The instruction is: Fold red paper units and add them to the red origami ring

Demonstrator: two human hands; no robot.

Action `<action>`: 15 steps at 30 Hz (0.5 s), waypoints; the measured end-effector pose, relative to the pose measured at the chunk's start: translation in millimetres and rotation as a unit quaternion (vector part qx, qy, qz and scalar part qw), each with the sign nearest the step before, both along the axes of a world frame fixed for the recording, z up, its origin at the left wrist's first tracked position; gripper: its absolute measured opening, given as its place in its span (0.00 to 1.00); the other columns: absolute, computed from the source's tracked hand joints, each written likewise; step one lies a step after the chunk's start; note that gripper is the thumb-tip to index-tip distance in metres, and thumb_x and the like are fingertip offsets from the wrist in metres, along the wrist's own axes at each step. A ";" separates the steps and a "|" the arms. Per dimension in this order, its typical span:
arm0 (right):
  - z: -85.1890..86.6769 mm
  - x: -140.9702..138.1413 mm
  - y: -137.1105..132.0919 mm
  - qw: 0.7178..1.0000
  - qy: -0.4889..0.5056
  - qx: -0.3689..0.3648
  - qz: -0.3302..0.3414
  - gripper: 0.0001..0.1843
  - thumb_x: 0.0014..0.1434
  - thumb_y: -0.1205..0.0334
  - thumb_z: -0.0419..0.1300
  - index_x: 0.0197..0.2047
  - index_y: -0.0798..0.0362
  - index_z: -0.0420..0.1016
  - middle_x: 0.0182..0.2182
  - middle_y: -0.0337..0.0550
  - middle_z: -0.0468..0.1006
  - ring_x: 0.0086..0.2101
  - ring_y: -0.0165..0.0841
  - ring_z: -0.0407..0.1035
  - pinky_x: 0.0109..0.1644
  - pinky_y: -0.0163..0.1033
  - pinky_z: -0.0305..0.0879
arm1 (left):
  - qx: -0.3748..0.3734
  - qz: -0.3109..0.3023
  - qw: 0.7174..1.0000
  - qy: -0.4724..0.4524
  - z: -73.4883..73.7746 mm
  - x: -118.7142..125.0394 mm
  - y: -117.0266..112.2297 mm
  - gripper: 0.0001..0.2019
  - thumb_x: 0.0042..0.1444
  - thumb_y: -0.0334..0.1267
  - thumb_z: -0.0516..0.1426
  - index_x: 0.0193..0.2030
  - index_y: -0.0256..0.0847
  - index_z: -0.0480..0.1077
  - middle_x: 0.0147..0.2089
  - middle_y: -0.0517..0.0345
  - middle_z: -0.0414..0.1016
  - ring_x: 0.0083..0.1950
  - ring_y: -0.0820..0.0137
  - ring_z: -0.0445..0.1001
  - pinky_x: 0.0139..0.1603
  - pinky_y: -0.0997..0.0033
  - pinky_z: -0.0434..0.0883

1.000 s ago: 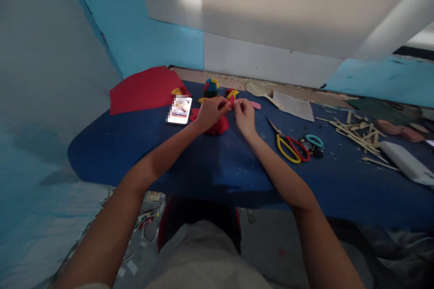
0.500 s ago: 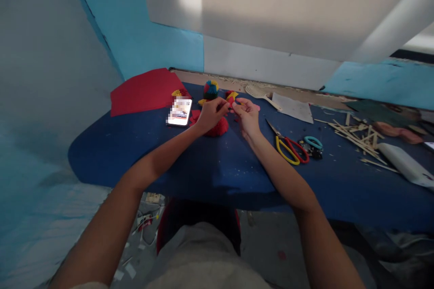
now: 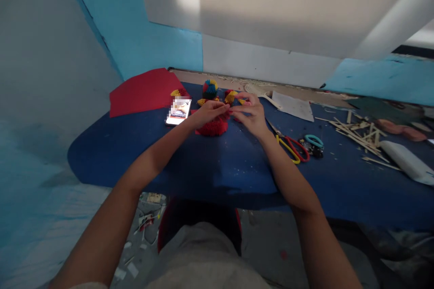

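Observation:
My left hand (image 3: 207, 114) and my right hand (image 3: 251, 114) meet fingertip to fingertip over the blue table (image 3: 135, 153), both pinched on a small red piece (image 3: 231, 111) too small to name. A fluffy red pompom (image 3: 213, 127) lies on the table just under my left hand. Behind the hands stand a blue, red and yellow pompom (image 3: 209, 89) and small red and yellow bits (image 3: 231, 95).
A phone (image 3: 178, 112) lies left of my left hand, beside a red felt sheet (image 3: 144, 90). Scissors with yellow and red handles (image 3: 290, 146) and a teal ring (image 3: 313, 140) lie to the right. Farther right are wooden sticks (image 3: 359, 133), white paper (image 3: 293, 105) and a white roll (image 3: 403, 161).
Both hands have dropped a little toward the table and my right hand has turned, its fingers reaching left onto the small red piece.

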State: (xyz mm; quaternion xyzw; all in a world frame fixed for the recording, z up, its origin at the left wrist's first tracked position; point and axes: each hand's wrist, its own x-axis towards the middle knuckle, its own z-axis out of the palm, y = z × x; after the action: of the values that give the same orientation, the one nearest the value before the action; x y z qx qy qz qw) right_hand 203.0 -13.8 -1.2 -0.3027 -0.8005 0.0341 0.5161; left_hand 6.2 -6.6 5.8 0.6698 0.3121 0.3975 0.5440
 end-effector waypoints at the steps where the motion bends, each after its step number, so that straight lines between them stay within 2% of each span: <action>1: 1.1 1.1 -0.6 1.000 -0.016 0.004 0.001 0.07 0.59 0.50 0.65 0.34 0.40 0.84 0.49 0.41 0.79 0.53 0.42 0.71 0.59 0.55 0.65 | -0.023 -0.019 0.999 -0.014 -1.2 -2.1 1.8 0.16 0.58 0.48 0.61 0.33 0.35 0.76 0.31 0.55 0.78 0.29 0.77 0.72 0.33 0.77 0.67; 4: 2.4 0.2 -1.4 0.998 -0.013 -0.041 0.034 0.08 0.59 0.48 0.65 0.38 0.40 0.83 0.49 0.40 0.79 0.53 0.42 0.71 0.61 0.55 0.64 | -0.030 -0.026 0.999 -0.025 -4.5 -7.7 7.0 0.15 0.54 0.48 0.64 0.35 0.35 0.76 0.32 0.56 0.78 0.28 0.78 0.70 0.30 0.77 0.65; 6: 0.6 -4.1 -0.8 0.986 0.048 -0.139 0.073 0.16 0.57 0.44 0.65 0.44 0.42 0.81 0.44 0.41 0.81 0.47 0.39 0.74 0.55 0.51 0.69 | 0.022 0.009 1.000 -0.010 -5.9 -9.0 9.0 0.15 0.56 0.48 0.63 0.34 0.35 0.76 0.29 0.57 0.76 0.26 0.79 0.68 0.29 0.77 0.64; 8: -2.4 -9.9 0.1 0.946 0.144 -0.271 0.102 0.22 0.55 0.39 0.64 0.45 0.44 0.79 0.36 0.40 0.81 0.37 0.33 0.75 0.44 0.42 0.73 | 0.093 0.051 0.994 0.015 -6.2 -8.0 8.8 0.14 0.58 0.46 0.61 0.34 0.35 0.76 0.28 0.58 0.76 0.26 0.78 0.68 0.28 0.77 0.63; 10: -4.8 -15.0 0.4 0.887 0.228 -0.385 0.113 0.24 0.51 0.36 0.66 0.40 0.47 0.79 0.31 0.38 0.79 0.31 0.29 0.73 0.35 0.35 0.70 | 0.158 0.079 0.983 0.046 -5.3 -6.1 6.4 0.13 0.59 0.44 0.59 0.34 0.34 0.76 0.29 0.57 0.77 0.28 0.77 0.69 0.30 0.77 0.65; 12: -5.4 -17.8 -0.4 0.838 0.279 -0.454 0.116 0.23 0.45 0.39 0.70 0.34 0.49 0.78 0.31 0.37 0.79 0.31 0.27 0.72 0.31 0.31 0.67 | 0.210 0.096 0.970 0.075 -3.8 -4.4 2.6 0.13 0.61 0.43 0.57 0.34 0.35 0.76 0.31 0.56 0.78 0.29 0.76 0.71 0.32 0.76 0.66; 15: -3.2 -17.6 -3.0 0.794 0.314 -0.505 0.124 0.21 0.39 0.47 0.76 0.34 0.49 0.79 0.31 0.37 0.80 0.32 0.26 0.73 0.30 0.29 0.66 | 0.270 0.115 0.951 0.101 -1.4 -3.7 -2.6 0.11 0.62 0.39 0.57 0.34 0.35 0.76 0.30 0.57 0.78 0.30 0.76 0.72 0.34 0.76 0.67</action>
State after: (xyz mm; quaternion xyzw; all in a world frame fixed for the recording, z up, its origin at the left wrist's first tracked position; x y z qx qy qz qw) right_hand 185.4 -16.8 -4.5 -0.3913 -0.4943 0.5906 0.5037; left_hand 2.5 -9.2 4.4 0.7877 0.3212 0.4573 0.2592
